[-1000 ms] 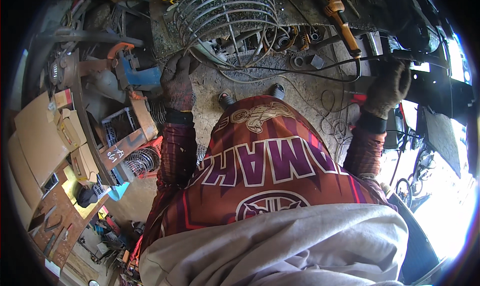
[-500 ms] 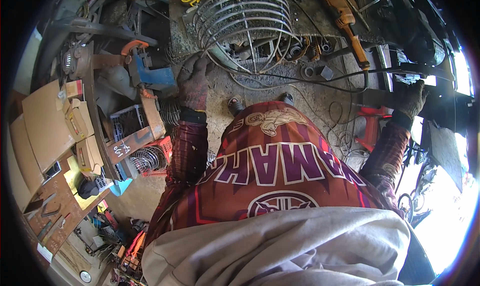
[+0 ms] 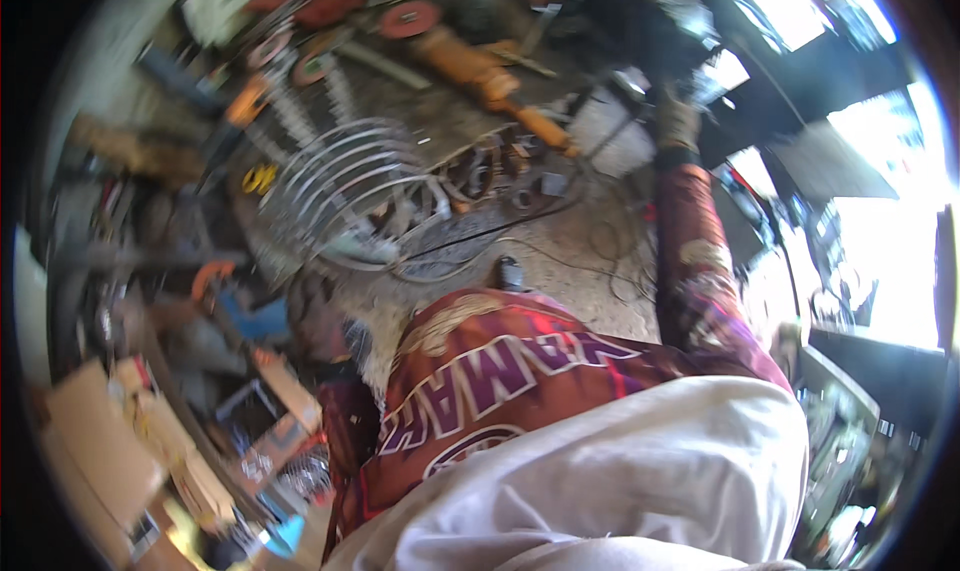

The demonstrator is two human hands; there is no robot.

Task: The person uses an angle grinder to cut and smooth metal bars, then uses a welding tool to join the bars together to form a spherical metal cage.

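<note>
My left hand, in a dark glove, hangs below a round cage of metal rings on the workbench. It is smeared by motion, so I cannot make out its fingers or any contact with the cage. My right arm reaches far forward, and the gloved right hand is beside a dark, bulky object at the bench's right end. Its fingers are lost in blur and shadow. An orange power tool with a long handle lies on the bench between the cage and my right hand.
A blue clamp-like tool and cardboard boxes are at the left. Cables trail across the floor by my foot. Farther back lie a reddish disc and yellow-handled scissors. Bright light comes in at the right.
The view has swung, and the cage now appears farther left and lower. My right arm has stretched forward. My left hand has dropped away from the cage's lower edge.
</note>
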